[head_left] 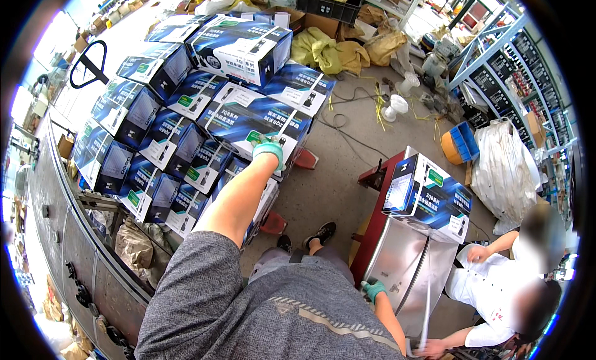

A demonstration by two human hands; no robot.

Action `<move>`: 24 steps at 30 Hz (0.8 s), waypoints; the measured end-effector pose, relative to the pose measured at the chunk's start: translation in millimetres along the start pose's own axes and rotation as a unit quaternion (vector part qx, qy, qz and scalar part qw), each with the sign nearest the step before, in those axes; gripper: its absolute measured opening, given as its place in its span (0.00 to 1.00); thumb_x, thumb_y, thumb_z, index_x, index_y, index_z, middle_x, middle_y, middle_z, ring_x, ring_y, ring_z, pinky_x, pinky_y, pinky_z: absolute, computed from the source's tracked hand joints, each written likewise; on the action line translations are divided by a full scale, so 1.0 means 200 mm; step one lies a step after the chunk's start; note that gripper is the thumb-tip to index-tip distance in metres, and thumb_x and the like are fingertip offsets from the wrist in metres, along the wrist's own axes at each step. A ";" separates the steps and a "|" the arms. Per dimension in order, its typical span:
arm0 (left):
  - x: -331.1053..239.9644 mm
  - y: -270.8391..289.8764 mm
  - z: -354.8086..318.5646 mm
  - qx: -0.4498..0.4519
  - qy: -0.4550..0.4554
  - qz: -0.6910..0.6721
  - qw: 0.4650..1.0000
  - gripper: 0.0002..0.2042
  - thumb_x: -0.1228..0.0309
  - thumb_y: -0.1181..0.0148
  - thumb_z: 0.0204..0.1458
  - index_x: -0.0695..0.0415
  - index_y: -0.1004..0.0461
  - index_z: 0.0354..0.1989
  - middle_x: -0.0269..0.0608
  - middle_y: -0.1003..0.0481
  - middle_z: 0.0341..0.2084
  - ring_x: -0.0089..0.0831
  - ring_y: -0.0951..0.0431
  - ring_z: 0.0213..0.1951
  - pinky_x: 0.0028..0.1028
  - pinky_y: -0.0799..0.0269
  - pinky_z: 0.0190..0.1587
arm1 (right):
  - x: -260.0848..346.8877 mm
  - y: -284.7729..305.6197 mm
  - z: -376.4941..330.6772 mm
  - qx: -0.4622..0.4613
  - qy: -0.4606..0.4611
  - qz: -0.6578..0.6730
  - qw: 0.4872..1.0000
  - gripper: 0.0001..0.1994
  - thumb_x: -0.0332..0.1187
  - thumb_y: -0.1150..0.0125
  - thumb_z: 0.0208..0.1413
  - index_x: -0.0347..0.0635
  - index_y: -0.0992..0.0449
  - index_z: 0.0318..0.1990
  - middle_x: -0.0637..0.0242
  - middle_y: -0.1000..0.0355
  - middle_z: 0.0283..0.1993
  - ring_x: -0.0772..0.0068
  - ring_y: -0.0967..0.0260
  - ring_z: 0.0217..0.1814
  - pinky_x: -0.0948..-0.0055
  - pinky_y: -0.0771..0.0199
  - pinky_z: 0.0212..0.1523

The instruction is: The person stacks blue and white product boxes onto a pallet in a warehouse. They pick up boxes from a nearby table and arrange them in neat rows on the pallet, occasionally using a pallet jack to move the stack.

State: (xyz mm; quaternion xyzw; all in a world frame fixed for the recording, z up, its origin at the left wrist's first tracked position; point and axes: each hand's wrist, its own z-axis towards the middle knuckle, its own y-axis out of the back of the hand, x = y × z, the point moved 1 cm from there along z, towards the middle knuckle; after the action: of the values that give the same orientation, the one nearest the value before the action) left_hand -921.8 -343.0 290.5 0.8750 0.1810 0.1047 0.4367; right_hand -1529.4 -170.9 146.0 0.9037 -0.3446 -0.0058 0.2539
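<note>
The left hand (pixel 269 150), in a teal glove, is stretched right out over the stack of dark blue cartons (pixel 167 112), and it rests on the top face of the nearest carton (pixel 251 121), the one at the front edge of the pile. The fingers lie on that lid; whether they curl round an edge, one cannot tell from here. The carton sits high on the heap, tilted a little, with more of the same boxes packed behind it and below it, all leaning against one another on the left side of the floor.

Down low, the right hand (pixel 374 290), gloved the same teal, is pressed against the upper edge of a shiny metal counter (pixel 403 261); the grip looks closed on that edge, thumb hidden. On top of the counter sits one more blue-and-white carton (pixel 428 195), well apart from the big stack.

At the lower right another person in a white shirt (pixel 490 285) crouches beside the counter, one hand (pixel 477 253) near its side. Behind, blue shelving (pixel 515 68) and a white sack (pixel 503 167) stand on the concrete floor (pixel 347 174).
</note>
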 end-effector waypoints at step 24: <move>-0.04 -0.06 0.09 -0.013 0.037 0.016 0.999 0.59 0.43 0.30 0.43 0.59 0.62 0.76 0.69 0.58 0.72 0.65 0.53 0.72 0.50 0.50 0.72 | 0.02 0.02 -0.02 -0.033 -0.016 -0.062 0.997 0.27 0.54 0.31 0.52 0.31 0.22 0.38 0.54 0.24 0.27 0.60 0.25 0.24 0.58 0.23 0.29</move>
State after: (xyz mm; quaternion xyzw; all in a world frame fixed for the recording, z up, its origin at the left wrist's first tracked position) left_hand -924.6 -352.9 269.9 0.8674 0.1817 0.1458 0.4398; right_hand -1527.7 -172.8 152.2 0.9141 -0.2919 -0.0475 0.2776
